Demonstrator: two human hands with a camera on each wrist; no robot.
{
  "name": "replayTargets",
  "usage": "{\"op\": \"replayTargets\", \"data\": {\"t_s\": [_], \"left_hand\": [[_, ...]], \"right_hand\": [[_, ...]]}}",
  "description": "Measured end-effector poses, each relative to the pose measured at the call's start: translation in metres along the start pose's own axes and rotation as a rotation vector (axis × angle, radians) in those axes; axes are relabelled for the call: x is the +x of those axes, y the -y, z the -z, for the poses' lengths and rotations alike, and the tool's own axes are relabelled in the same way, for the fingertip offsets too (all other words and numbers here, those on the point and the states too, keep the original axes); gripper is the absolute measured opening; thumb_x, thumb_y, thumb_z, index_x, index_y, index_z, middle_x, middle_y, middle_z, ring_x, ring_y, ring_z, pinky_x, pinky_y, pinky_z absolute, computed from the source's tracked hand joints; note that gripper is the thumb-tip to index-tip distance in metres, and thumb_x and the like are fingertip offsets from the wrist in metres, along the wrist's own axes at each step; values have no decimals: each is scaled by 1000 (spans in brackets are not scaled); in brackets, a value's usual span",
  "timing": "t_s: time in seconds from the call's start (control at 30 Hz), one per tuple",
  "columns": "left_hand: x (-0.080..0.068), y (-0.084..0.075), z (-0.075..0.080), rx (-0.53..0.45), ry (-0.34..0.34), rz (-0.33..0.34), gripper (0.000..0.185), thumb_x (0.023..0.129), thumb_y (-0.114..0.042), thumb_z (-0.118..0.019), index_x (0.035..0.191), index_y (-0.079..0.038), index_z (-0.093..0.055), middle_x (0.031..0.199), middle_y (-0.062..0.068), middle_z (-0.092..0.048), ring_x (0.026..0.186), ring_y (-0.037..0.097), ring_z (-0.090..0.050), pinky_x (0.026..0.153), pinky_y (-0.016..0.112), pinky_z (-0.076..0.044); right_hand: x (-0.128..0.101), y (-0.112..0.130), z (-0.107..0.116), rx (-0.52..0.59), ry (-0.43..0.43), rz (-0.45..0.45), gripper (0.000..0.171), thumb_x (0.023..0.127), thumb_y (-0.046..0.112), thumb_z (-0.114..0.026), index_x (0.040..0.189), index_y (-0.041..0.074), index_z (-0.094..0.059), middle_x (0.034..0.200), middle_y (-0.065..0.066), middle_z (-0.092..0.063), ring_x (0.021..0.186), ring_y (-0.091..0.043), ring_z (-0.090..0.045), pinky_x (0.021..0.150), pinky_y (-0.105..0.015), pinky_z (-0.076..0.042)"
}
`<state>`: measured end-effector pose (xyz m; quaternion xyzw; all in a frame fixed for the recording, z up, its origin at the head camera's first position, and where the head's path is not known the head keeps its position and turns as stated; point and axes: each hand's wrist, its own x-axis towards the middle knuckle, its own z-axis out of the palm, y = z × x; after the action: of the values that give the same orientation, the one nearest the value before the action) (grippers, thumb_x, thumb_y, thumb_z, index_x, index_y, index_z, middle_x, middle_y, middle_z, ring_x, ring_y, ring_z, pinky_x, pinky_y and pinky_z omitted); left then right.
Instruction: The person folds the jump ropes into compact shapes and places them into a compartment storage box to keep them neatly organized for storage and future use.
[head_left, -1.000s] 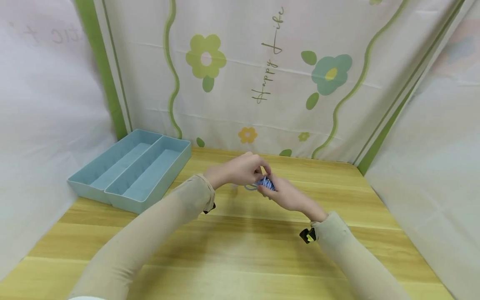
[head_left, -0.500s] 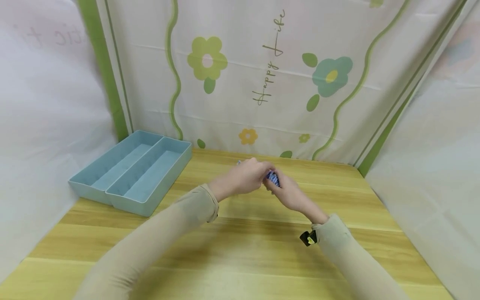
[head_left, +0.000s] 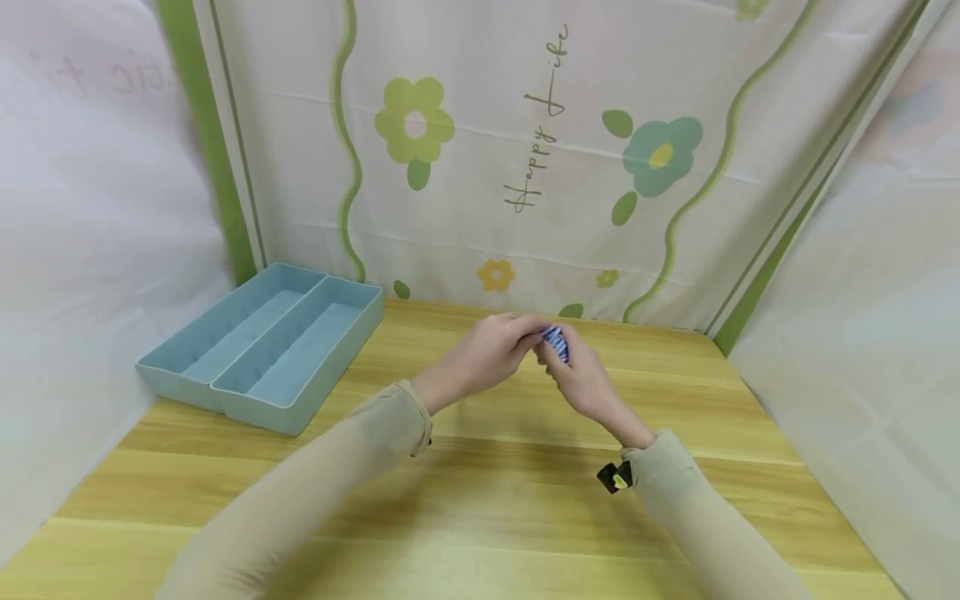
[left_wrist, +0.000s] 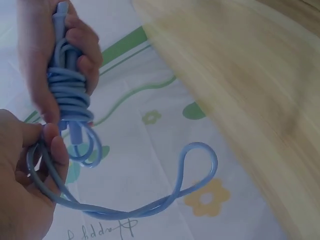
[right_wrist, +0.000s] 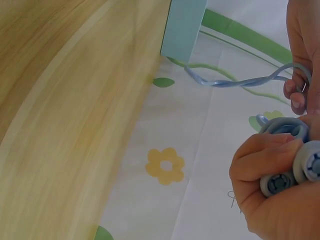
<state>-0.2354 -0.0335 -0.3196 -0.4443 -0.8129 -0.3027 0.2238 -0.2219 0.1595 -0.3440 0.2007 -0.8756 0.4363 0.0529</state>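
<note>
My right hand (head_left: 583, 379) grips a blue jump rope (head_left: 557, 343), bundled with cord wound in several turns round its middle. Two round handle ends (right_wrist: 276, 184) poke out from that fist in the right wrist view. Close against the bundle, my left hand (head_left: 487, 354) pinches the doubled cord between thumb and fingers. From those fingers a twisted loose length of cord (left_wrist: 125, 215) trails off and finishes in an open loop, seen in the left wrist view. The head view hides this tail behind the left hand. Both hands are held above the table.
Two long light-blue bins (head_left: 300, 354) stand side by side at the table's back left. The wooden table (head_left: 480, 517) meets a white flowered curtain (head_left: 465, 192) at the back, with more curtain on both sides.
Both hands have shifted slightly right, the right one also upward, with the jump rope. The left hand has brought its cord round the bundle; the loop once visible beneath it is hidden in the head view.
</note>
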Motion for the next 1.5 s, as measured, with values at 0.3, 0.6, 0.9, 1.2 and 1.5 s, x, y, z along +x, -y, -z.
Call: {"op": "replayTargets", "data": {"t_s": [0.3,0.6,0.9,1.2,1.5], "left_hand": [[-9,-1,-2,-9,-211,-92,23,95,-3,-66,117,3,-71,92,10,-72,68,12,-59,61,16,-44],[-9,-2,-6,-177,-311,-23,19,91,-2,-70,109,3,-74,86,10,-73,55,5,-52,51,17,-43],[-15,2,-9,-474,-302,180,16,91,-5,-71,106,0,-75,83,6,-73,52,8,-54,49,24,-47],[-13,0,-12,-513,-293,170,17,89,-4,-73,106,-2,-75,89,6,-73,62,11,-59,54,23,-49],[-10,-2,-14,-423,-261,119,18,87,0,-75,105,0,-74,87,4,-66,67,10,-53,54,24,-42]], "right_hand": [[2,5,-1,156,-16,-37,46,104,46,-42,131,9,-46,87,-16,-53,63,-24,-50,48,-30,-45],[2,6,2,295,-29,-33,45,105,43,-44,127,4,-44,73,-17,-50,46,-17,-43,37,-28,-38],[1,6,2,467,28,10,37,107,35,-43,123,1,-46,71,-18,-48,42,-18,-41,34,-30,-36],[-1,5,1,529,17,8,39,107,37,-40,117,0,-46,74,-17,-50,43,-15,-41,33,-28,-35],[1,4,3,536,7,-41,45,103,47,-46,115,4,-49,74,-12,-50,42,-14,-40,34,-26,-34]]}}
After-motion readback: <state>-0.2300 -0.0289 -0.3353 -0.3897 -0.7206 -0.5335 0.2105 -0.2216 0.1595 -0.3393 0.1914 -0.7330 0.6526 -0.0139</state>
